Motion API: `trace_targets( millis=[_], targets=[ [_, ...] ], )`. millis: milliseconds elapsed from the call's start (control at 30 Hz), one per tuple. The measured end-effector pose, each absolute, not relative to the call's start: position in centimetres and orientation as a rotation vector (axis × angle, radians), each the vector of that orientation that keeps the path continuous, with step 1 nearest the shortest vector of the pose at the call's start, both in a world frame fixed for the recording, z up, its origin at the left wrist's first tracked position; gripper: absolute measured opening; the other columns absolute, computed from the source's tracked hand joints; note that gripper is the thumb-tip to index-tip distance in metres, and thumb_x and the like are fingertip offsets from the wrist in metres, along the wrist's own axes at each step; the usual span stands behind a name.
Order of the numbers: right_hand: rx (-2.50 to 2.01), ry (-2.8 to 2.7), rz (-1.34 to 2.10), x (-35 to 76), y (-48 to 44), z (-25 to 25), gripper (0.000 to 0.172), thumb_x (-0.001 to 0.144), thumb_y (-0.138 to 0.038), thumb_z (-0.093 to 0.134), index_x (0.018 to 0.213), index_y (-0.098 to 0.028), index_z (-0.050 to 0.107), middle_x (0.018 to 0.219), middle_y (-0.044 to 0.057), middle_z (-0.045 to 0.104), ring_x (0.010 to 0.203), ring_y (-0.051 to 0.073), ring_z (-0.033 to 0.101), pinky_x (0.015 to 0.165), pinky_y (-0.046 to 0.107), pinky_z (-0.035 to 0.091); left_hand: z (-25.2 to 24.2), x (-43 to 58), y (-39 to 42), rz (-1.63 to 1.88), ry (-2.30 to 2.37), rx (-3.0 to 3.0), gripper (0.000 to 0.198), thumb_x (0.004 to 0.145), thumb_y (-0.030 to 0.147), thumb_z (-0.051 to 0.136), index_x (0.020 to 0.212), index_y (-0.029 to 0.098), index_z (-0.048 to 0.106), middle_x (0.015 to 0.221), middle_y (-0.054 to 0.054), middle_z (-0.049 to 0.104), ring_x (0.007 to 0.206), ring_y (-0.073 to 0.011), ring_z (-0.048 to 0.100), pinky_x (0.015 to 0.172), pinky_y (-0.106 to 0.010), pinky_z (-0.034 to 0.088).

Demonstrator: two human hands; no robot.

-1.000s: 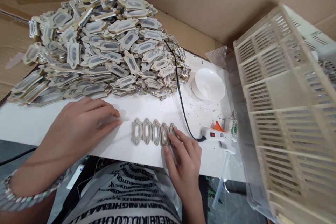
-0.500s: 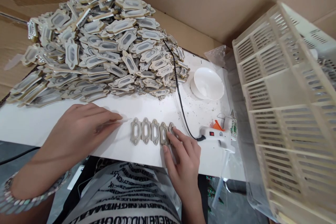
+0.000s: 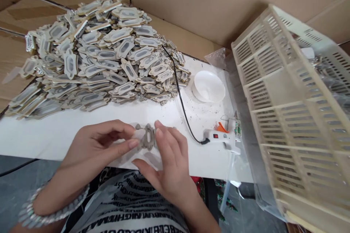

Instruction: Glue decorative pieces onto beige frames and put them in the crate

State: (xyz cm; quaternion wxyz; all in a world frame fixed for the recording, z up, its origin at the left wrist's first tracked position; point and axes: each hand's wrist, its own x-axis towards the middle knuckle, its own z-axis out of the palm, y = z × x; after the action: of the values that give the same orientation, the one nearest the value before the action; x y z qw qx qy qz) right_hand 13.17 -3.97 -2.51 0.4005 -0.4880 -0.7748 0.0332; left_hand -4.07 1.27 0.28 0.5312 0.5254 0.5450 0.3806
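Note:
A short row of flat beige frame-shaped pieces (image 3: 149, 136) lies near the front edge of the white table (image 3: 54, 131). Both hands meet over it. My left hand (image 3: 98, 145) pinches a thin clear plastic piece (image 3: 138, 134) between thumb and fingers at the row's left end. My right hand (image 3: 166, 164) lies flat over the row's right part with its fingers spread, hiding most of the pieces. Only one or two pieces show between the hands.
A big heap of the same frame pieces (image 3: 104, 51) fills the back left of the table. A white bowl (image 3: 209, 86), a white glue gun (image 3: 222, 138) with a black cord (image 3: 179, 94), and a tall cream plastic crate (image 3: 295, 109) stand to the right. Cardboard walls surround the table.
My left hand moved right to the row's left end with the clear piece. My right hand slid left from the row's right end and now covers most of the row.

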Motion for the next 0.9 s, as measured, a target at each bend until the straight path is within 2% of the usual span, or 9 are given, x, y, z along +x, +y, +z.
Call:
trace_targets(
  millis=[67, 133, 233, 467, 533, 767, 900],
  targets=[
    [-1.201, -1.967, 0.079, 12.7, -3.3, -2.4, 0.083, 0.096, -0.032, 0.06, 0.159, -0.015, 0.01, 0.136, 0.012, 0.061, 0.122, 0.026, 0.052, 0.099, 0.043, 0.053, -0.2, -3.7, 0.9, 0.872, 1.209, 1.075, 0.015, 0.064, 0.034, 0.084, 0.071, 0.025, 0.074, 0.065, 0.0, 0.069, 0.057, -0.0135, 0.062, 0.051, -0.019, 0.051],
    [-1.186, -1.971, 0.095, 12.5, -2.9, -2.2, 0.084, 0.096, -0.034, 0.059, 0.159, -0.017, 0.006, 0.135, 0.011, 0.063, 0.121, 0.026, 0.053, 0.098, 0.042, 0.054, -0.6, -3.6, 0.7, 0.846, 1.137, 0.949, 0.02, 0.064, 0.035, 0.086, 0.074, 0.023, 0.074, 0.068, 0.0, 0.068, 0.059, -0.0126, 0.061, 0.052, -0.018, 0.051],
    [-1.162, -1.971, 0.138, 12.6, -2.7, -1.8, 0.078, 0.097, -0.034, 0.059, 0.158, -0.02, 0.012, 0.132, 0.009, 0.065, 0.115, 0.025, 0.057, 0.097, 0.04, 0.056, -0.7, -3.4, 0.5, 0.814, 1.083, 0.833, 0.026, 0.064, 0.038, 0.089, 0.08, 0.022, 0.074, 0.074, 0.0, 0.069, 0.065, -0.012, 0.061, 0.057, -0.017, 0.051],
    [-1.155, -1.916, 0.091, 12.9, -2.5, -1.3, 0.048, 0.097, -0.034, 0.06, 0.141, -0.02, 0.045, 0.12, 0.006, 0.071, 0.103, 0.022, 0.065, 0.094, 0.034, 0.056, 0.0, -2.7, 0.6, 0.755, 1.051, 0.718, 0.034, 0.056, 0.043, 0.093, 0.075, 0.021, 0.076, 0.069, -0.001, 0.067, 0.064, -0.0111, 0.058, 0.059, -0.017, 0.05],
    [-1.157, -1.922, 0.089, 12.8, -2.4, -1.3, 0.047, 0.098, -0.033, 0.059, 0.141, -0.02, 0.046, 0.118, 0.005, 0.072, 0.102, 0.022, 0.066, 0.093, 0.035, 0.056, -0.1, -2.5, 0.5, 0.74, 1.024, 0.703, 0.034, 0.056, 0.043, 0.093, 0.076, 0.021, 0.076, 0.069, 0.0, 0.067, 0.065, -0.011, 0.057, 0.06, -0.017, 0.049],
    [-1.093, -1.896, 0.111, 12.9, -2.3, -1.5, 0.058, 0.097, -0.026, 0.061, 0.149, -0.023, 0.037, 0.106, 0.003, 0.075, 0.095, 0.02, 0.068, 0.085, 0.032, 0.057, -0.7, -2.4, -0.1, 0.734, 0.974, 0.703, 0.031, 0.062, 0.042, 0.091, 0.078, 0.02, 0.076, 0.071, 0.0, 0.066, 0.071, -0.013, 0.057, 0.066, -0.021, 0.048],
    [-1.037, -1.915, 0.142, 13.0, -2.2, -1.7, 0.058, 0.096, -0.021, 0.062, 0.148, -0.02, 0.038, 0.111, 0.004, 0.076, 0.101, 0.018, 0.07, 0.089, 0.031, 0.058, -0.9, -2.4, -0.1, 0.752, 0.945, 0.7, 0.028, 0.062, 0.041, 0.091, 0.074, 0.021, 0.075, 0.072, 0.0, 0.068, 0.071, -0.0131, 0.058, 0.066, -0.021, 0.048]
  ],
)
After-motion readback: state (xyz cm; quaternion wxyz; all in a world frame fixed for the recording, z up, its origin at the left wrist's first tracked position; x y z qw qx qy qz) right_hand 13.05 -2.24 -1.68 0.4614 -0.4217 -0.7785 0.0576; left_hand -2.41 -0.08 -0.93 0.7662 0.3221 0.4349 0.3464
